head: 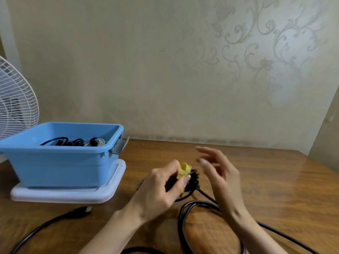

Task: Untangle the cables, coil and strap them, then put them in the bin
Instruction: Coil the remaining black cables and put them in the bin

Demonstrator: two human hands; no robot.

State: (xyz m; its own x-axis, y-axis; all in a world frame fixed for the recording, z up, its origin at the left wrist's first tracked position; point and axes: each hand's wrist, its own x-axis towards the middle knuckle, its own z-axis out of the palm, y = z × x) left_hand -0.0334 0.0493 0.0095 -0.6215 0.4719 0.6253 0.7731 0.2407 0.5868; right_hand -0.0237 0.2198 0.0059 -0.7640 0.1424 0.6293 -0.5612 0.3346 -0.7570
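L hand is gripping a small black cable coil w/ a yellow strap on it, over the table. R hand is hovering just beside it, fingers spread, holding nothing. Blue bin is sitting at left w/ bundled cables inside, & a loose black cable is looping near the wrists.

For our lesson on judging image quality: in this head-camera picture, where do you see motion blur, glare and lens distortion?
Head view: motion smears the right hand, worst at its fingertips, while the left hand pinching the yellow strap is sharper; soft glare lies on the table at the right; the wide lens makes the upright edge at far right lean.
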